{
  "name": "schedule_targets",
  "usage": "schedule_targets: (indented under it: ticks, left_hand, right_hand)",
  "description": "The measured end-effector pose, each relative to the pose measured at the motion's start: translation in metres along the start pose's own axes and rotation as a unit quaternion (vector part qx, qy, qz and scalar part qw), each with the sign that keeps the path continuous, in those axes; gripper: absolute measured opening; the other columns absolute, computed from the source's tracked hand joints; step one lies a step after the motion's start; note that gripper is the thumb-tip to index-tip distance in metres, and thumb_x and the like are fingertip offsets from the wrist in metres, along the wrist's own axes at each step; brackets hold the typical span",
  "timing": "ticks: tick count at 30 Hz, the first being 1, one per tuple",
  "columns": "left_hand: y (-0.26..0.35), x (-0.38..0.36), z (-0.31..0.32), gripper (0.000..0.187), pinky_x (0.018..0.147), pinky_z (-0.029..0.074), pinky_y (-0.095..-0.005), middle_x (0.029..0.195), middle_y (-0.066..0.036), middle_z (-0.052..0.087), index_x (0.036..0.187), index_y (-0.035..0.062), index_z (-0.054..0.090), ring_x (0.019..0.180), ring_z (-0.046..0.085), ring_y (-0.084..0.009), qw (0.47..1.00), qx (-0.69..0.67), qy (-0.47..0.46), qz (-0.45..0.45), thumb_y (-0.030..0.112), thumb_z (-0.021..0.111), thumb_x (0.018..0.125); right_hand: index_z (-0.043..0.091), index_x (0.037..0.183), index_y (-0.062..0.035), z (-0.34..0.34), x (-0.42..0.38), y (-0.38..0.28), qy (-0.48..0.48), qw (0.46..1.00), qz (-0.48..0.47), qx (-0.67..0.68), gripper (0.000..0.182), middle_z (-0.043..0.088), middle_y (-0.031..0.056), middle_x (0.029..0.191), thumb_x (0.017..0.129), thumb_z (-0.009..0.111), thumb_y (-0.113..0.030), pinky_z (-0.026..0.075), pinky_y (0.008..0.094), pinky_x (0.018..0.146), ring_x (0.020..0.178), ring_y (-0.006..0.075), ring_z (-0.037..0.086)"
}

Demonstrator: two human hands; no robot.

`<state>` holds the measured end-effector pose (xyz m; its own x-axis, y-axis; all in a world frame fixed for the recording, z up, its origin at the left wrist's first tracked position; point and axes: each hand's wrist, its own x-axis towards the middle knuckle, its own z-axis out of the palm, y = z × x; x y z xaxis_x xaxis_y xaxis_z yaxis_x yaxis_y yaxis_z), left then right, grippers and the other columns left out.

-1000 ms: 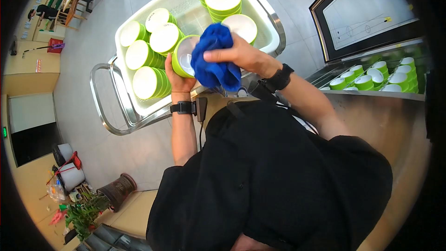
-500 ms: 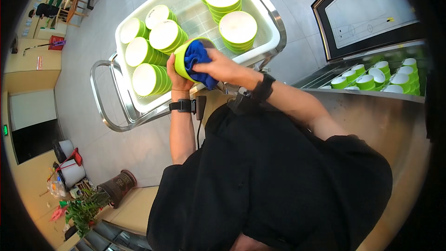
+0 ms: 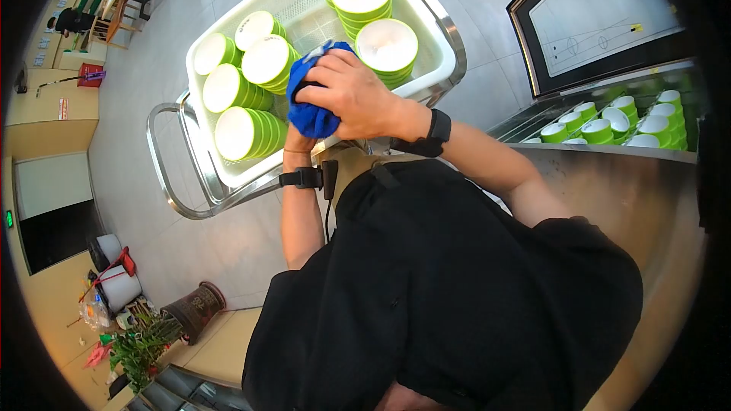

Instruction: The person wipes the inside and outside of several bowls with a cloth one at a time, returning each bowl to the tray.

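Observation:
My right hand (image 3: 354, 95) is closed over a bunched blue cloth (image 3: 311, 120), its fingers bent across the top. Beneath and behind the cloth is my left hand (image 3: 299, 139), of which only the lower part and wrist show; its fingers are hidden. The green bowl it gripped a moment ago is covered from sight by the cloth and my right hand. Both hands are above the near edge of a white plastic basket (image 3: 251, 174). Closest to them are stacked green bowls with white bases (image 3: 268, 61), lying tilted, and an upside-down stack (image 3: 386, 47).
The basket rests on a metal cart with a curved handle (image 3: 154, 154). At right, a steel counter (image 3: 594, 183) borders a recess with more green bowls (image 3: 598, 132), beside a dark-framed panel (image 3: 609, 23). A potted plant (image 3: 145, 346) stands at lower left.
My right hand has turned over and moved left with the blue cloth, from inside the bowl to over it. The cloth now covers the bowl and my left fingers.

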<state>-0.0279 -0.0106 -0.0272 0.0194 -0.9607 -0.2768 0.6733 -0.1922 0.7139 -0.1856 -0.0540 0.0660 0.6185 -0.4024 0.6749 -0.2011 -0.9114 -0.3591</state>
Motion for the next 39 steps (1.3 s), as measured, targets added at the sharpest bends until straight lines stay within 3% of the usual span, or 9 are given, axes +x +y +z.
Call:
schedule_targets:
  ticks: [5, 8, 11, 17, 18, 22, 25, 38, 39]
  left_hand:
    - [0.004, -0.007, -0.001, 0.079, 0.094, 0.04, -0.0303, 0.12, -0.005, 0.047, 0.128, 0.0064, 0.038, 0.109, 0.048, -0.0159, 0.958, 0.255, -0.031, 0.126, 0.025, 0.078, 0.062]
    - [0.013, -0.019, 0.009, 0.089, 0.096, 0.038, -0.0318, 0.119, -0.006, 0.047, 0.131, 0.0047, 0.033, 0.111, 0.047, -0.0177, 0.964, 0.21, -0.074, 0.148, 0.027, 0.08, 0.059]
    - [0.011, -0.022, 0.005, 0.091, 0.098, 0.036, -0.0323, 0.121, -0.008, 0.046, 0.132, 0.0033, 0.03, 0.112, 0.046, -0.0189, 0.971, 0.184, -0.062, 0.141, 0.028, 0.079, 0.06]
    - [-0.001, -0.012, -0.016, 0.088, 0.099, 0.036, -0.033, 0.123, -0.007, 0.046, 0.132, 0.0043, 0.031, 0.114, 0.045, -0.0185, 0.976, 0.179, -0.016, 0.126, 0.03, 0.079, 0.062]
    - [-0.016, 0.003, -0.058, 0.05, 0.104, 0.033, -0.0361, 0.126, -0.006, 0.044, 0.131, 0.0094, 0.035, 0.118, 0.043, -0.0196, 0.962, 0.203, -0.103, 0.147, 0.028, 0.053, 0.089]
    - [-0.015, 0.003, -0.054, 0.049, 0.102, 0.036, -0.0344, 0.126, -0.004, 0.045, 0.131, 0.01, 0.035, 0.115, 0.046, -0.0179, 0.965, 0.217, -0.053, 0.135, 0.021, 0.055, 0.089]
    - [-0.003, -0.002, -0.03, 0.066, 0.092, 0.039, -0.0299, 0.119, -0.002, 0.046, 0.131, 0.008, 0.034, 0.108, 0.047, -0.0138, 0.981, 0.149, -0.021, 0.119, 0.012, 0.066, 0.073]
    - [0.011, -0.022, -0.001, 0.087, 0.097, 0.036, -0.032, 0.122, -0.008, 0.046, 0.136, 0.0044, 0.025, 0.112, 0.046, -0.0179, 0.97, 0.197, -0.1, 0.103, 0.024, 0.074, 0.067]
    - [0.009, -0.023, 0.001, 0.081, 0.096, 0.038, -0.0323, 0.119, -0.007, 0.049, 0.131, 0.0042, 0.034, 0.109, 0.048, -0.0175, 0.97, 0.194, -0.089, 0.118, 0.023, 0.076, 0.065]
  right_hand:
    - [0.061, 0.089, -0.0107, 0.003, -0.002, 0.006, 0.041, 0.998, 0.052, 0.02, 0.029, 0.059, 0.0048, 0.093, 0.061, 0.068, -0.016, 0.041, 0.0371, 0.084, 0.092, 0.0255, 0.056]
    - [0.061, 0.09, -0.0082, 0.005, 0.0, 0.018, 0.035, 0.99, 0.101, 0.094, 0.028, 0.061, 0.0084, 0.085, 0.064, 0.068, -0.019, 0.046, 0.0367, 0.074, 0.082, 0.0294, 0.059]
    - [0.057, 0.093, 0.0004, 0.005, -0.002, 0.028, 0.013, 0.885, 0.371, 0.281, 0.03, 0.059, 0.0135, 0.077, 0.073, 0.067, -0.02, 0.046, 0.0342, 0.062, 0.068, 0.0284, 0.057]
    - [0.06, 0.087, -0.007, 0.001, 0.001, -0.003, 0.028, 0.988, 0.097, 0.114, 0.029, 0.06, 0.0072, 0.088, 0.061, 0.07, -0.016, 0.04, 0.0372, 0.079, 0.09, 0.027, 0.054]
    - [0.06, 0.086, -0.0082, -0.001, 0.001, -0.014, 0.003, 0.994, 0.054, 0.099, 0.029, 0.06, 0.0055, 0.088, 0.06, 0.07, -0.016, 0.039, 0.0373, 0.081, 0.092, 0.0255, 0.054]
    - [0.06, 0.088, -0.0094, 0.009, -0.007, -0.004, -0.014, 0.995, 0.02, 0.099, 0.031, 0.059, 0.003, 0.098, 0.06, 0.069, -0.016, 0.037, 0.0367, 0.085, 0.103, 0.0241, 0.051]
    - [0.059, 0.098, -0.0051, 0.019, -0.005, 0.017, 0.018, 0.985, 0.075, 0.156, 0.037, 0.058, 0.0096, 0.102, 0.063, 0.07, -0.013, 0.038, 0.0389, 0.089, 0.103, 0.0285, 0.051]
    - [0.06, 0.085, -0.0026, 0.017, 0.009, 0.022, 0.159, 0.941, 0.224, 0.196, 0.029, 0.059, 0.0157, 0.081, 0.063, 0.067, -0.021, 0.046, 0.0418, 0.069, 0.077, 0.0378, 0.055]
    - [0.058, 0.088, -0.0026, 0.008, 0.003, 0.016, 0.081, 0.943, 0.23, 0.225, 0.031, 0.06, 0.0153, 0.086, 0.063, 0.066, -0.021, 0.046, 0.0417, 0.068, 0.08, 0.0372, 0.056]
